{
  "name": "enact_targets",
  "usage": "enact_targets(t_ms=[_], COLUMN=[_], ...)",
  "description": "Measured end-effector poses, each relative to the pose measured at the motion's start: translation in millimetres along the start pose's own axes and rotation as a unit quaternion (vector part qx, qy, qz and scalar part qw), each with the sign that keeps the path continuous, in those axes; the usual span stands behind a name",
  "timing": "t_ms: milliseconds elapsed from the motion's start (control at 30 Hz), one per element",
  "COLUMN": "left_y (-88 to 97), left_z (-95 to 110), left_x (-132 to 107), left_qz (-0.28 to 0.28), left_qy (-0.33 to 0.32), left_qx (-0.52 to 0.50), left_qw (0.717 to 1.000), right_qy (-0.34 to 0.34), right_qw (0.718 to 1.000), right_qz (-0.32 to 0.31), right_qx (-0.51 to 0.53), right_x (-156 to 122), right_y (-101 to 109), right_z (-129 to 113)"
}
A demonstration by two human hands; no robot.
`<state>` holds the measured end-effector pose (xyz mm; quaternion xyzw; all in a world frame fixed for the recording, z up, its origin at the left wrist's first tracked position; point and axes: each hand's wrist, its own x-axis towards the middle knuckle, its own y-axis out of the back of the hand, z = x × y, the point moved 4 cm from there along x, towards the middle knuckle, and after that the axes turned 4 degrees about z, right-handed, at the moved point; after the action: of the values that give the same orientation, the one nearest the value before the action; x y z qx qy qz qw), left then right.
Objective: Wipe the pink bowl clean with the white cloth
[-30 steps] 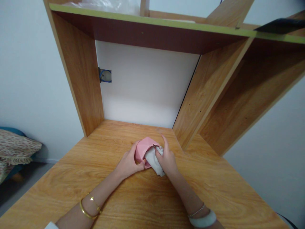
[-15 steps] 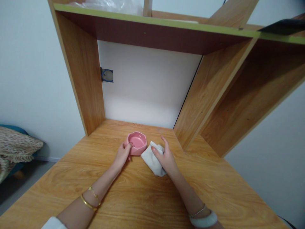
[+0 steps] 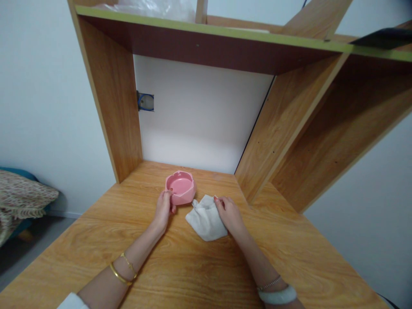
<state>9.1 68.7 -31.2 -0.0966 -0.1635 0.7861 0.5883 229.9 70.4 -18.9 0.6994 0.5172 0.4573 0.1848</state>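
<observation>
A small pink bowl (image 3: 180, 187) is held slightly tilted just above the wooden desk (image 3: 193, 266), near its back. My left hand (image 3: 163, 209) grips the bowl's near left side with closed fingers. To the right of the bowl a crumpled white cloth (image 3: 204, 219) lies on the desk. My right hand (image 3: 230, 213) rests on the cloth's right edge, fingertips pinching it.
A wooden shelf unit (image 3: 206, 38) stands over the desk, with upright panels at left (image 3: 112, 107) and right (image 3: 273, 128). A wall socket hole (image 3: 144, 102) shows in the white back wall. Clear plastic (image 3: 151, 6) lies on the top shelf. A patterned cushion (image 3: 22, 195) sits at far left.
The cloth came out of the bowl and now lies on the desk under my right hand. My left hand turned the bowl upright and moved it slightly back and left.
</observation>
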Motion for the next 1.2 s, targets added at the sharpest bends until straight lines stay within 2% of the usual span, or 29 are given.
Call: enact_targets(t_ms=[100, 167, 267, 333, 400, 533, 600, 700, 767, 1000, 1200], left_y=[-2.4, -5.4, -9.7, -11.5, -13.1, -16.6, -18.4, -21.8, -23.4, -26.2, -20.3], left_z=[7, 11, 16, 17, 18, 19, 18, 16, 15, 17, 27], left_x=[-3, -6, -11, -14, -17, -20, -22, -25, -28, -37, -35], left_qz=[0.012, -0.001, -0.023, -0.029, -0.034, -0.049, -0.062, -0.102, -0.130, -0.187, -0.149], left_qy=[-0.035, -0.040, -0.044, -0.040, -0.039, -0.035, -0.033, -0.040, -0.063, -0.171, -0.229], left_qx=[-0.002, 0.003, 0.025, 0.052, 0.077, 0.099, 0.107, 0.125, 0.142, 0.234, 0.328], left_qw=[0.999, 0.999, 0.998, 0.997, 0.996, 0.993, 0.992, 0.986, 0.979, 0.939, 0.904], right_qy=[0.019, 0.034, 0.047, 0.031, -0.002, -0.032, -0.031, -0.042, -0.054, -0.074, -0.130], right_qw=[0.998, 0.992, 0.969, 0.952, 0.946, 0.941, 0.932, 0.920, 0.915, 0.922, 0.938], right_qz=[-0.026, -0.056, -0.118, -0.145, -0.123, -0.006, -0.005, -0.052, -0.062, 0.005, 0.077], right_qx=[0.056, 0.110, 0.212, 0.268, 0.301, 0.338, 0.360, 0.387, 0.396, 0.379, 0.312], right_x=[-1, -4, -11, -15, -16, -12, -12, -14, -15, -12, 1], right_y=[-4, -6, -10, -13, -14, -6, -5, -8, -10, -3, 18], right_z=[-11, -22, -39, -45, -45, -41, -42, -46, -46, -37, -10])
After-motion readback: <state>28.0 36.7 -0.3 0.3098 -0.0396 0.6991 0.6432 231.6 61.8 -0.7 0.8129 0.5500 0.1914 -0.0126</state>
